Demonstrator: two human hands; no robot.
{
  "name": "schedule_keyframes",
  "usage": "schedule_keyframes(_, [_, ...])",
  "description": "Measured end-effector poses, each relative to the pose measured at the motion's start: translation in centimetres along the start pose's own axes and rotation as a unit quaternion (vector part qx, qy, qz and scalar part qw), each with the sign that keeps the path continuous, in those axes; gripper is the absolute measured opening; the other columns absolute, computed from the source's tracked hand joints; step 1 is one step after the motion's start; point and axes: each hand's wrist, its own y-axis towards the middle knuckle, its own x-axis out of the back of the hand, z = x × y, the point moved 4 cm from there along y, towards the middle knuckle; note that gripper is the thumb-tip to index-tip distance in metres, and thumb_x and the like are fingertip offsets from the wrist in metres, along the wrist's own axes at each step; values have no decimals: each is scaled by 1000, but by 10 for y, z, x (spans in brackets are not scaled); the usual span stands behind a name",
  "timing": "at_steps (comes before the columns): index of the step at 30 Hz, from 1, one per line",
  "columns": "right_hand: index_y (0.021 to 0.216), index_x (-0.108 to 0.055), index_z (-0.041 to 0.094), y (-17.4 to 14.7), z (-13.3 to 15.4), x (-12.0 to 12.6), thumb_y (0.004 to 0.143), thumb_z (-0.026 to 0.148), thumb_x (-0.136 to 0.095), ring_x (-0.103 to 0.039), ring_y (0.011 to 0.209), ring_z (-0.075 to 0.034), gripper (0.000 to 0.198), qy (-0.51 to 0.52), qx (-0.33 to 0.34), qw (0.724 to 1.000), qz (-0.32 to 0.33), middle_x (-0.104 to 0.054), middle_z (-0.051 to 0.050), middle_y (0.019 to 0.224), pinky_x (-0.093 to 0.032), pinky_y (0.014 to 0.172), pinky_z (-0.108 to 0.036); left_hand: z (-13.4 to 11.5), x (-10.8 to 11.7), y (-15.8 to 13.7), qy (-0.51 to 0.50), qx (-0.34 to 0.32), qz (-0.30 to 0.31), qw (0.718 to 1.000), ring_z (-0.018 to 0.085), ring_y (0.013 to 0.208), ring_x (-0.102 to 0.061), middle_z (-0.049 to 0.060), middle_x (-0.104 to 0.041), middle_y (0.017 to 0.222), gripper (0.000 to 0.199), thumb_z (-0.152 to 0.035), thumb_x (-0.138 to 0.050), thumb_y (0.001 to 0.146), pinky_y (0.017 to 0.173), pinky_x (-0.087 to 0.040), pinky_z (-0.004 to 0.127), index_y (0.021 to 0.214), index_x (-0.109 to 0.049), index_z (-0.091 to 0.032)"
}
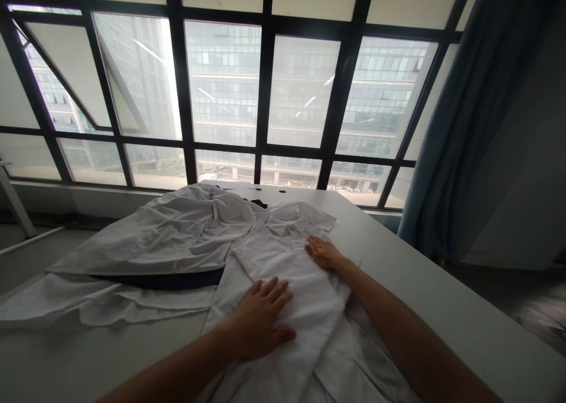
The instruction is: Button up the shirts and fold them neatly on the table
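Note:
A white collared shirt [283,267] lies spread on the white table [398,273] in front of me, its collar toward the window. My left hand [259,320] rests flat on the middle of the shirt, fingers spread and thumb out to the right. Farther up, near the collar on the right side, my right hand [323,252] lies palm down on the fabric with its fingers stretched out. Neither hand grips the cloth. Below the right forearm the shirt's lower part bunches in loose folds.
A heap of white garments [177,232] covers the left of the table and hangs over its edge, with a dark cloth strip [168,279] showing between layers. A small black item [256,203] lies behind the shirt. Large windows stand beyond; a blue curtain [455,137] hangs at right.

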Motion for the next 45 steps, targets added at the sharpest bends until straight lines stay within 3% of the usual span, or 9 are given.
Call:
schedule_keyframes(4, [152, -20, 15, 25, -24, 1, 95, 59, -14, -11, 147, -21, 72, -7, -39, 999, -7, -13, -8, 160, -11, 117, -42, 5, -11, -5, -17, 17, 42, 999, 33, 146, -8, 7, -15, 159, 72, -67, -30, 91, 114, -5, 59, 150, -28, -27])
schedule_keyframes(10, [152, -21, 15, 52, -44, -3, 93, 61, -16, -11, 147, -22, 74, -7, -64, 998, -18, -13, -10, 160, -13, 116, -47, 17, 8, 24, 6, 72, -2, 997, 29, 139, -33, 11, -36, 151, 61, -55, -40, 93, 113, -25, 49, 143, -42, -22])
schedule_keyframes(13, [152, -22, 16, 54, -45, -5, 93, 61, -16, -12, 146, -21, 75, -4, -58, 998, -26, -14, -9, 160, -13, 116, -47, 44, 13, 60, 49, 50, -39, 997, 25, 143, -25, 10, -31, 154, 57, -49, -37, 95, 117, -16, 45, 143, -42, -18])
schedule_keyframes(18, [152, -23, 15, 48, -42, -2, 93, 62, -17, -12, 146, -21, 75, 5, -58, 998, -27, -14, -9, 160, -13, 116, -47, 114, 6, 109, 57, 157, 8, 986, 26, 144, -20, 11, -25, 156, 61, -51, -23, 97, 115, -16, 47, 147, -34, -17])
schedule_keyframes(29, [151, -26, 15, 35, -33, 8, 94, 59, -19, -13, 146, -22, 72, 13, -49, 998, -32, -16, -8, 159, -14, 116, -46, 188, 13, 145, 124, 299, -23, 946, 31, 146, -11, 14, -17, 158, 65, -50, -22, 96, 114, -9, 55, 149, -29, -14])
schedule_keyframes(33, [150, -28, 14, 36, -34, 8, 95, 57, -21, -14, 146, -22, 70, 28, -46, 998, -38, -19, -8, 159, -15, 116, -46, 196, 20, 156, 155, 342, -84, 923, 32, 143, -21, 19, -26, 154, 59, -41, -27, 96, 111, -17, 54, 148, -32, -11])
schedule_keyframes(37, [146, -37, 14, 42, -37, 7, 97, 53, -22, -19, 145, -22, 65, 43, -24, 997, -57, -25, -10, 157, -17, 116, -43, 195, 28, 165, 181, 342, -145, 910, 33, 125, -46, 23, -52, 135, 50, -30, -39, 92, 103, -31, 49, 136, -47, -8])
schedule_keyframes(41, [131, -56, 17, 50, -46, 11, 99, 39, -20, -36, 137, -17, 53, 86, -24, 986, -139, -46, -9, 146, -23, 114, -28, 207, 34, 168, 98, 400, -133, 901, 35, 118, -52, 21, -59, 125, 47, -45, -45, 89, 96, -37, 46, 118, -62, -12])
schedule_keyframes(45, [133, -54, 12, 63, -65, 12, 91, 34, -42, -45, 130, -25, 49, 132, -102, 971, -170, -51, -14, 140, -31, 110, -34, 225, 38, 172, -29, 438, -138, 888, 33, 113, -57, 17, -65, 118, 49, -53, -50, 86, 93, -40, 43, 112, -65, -14])
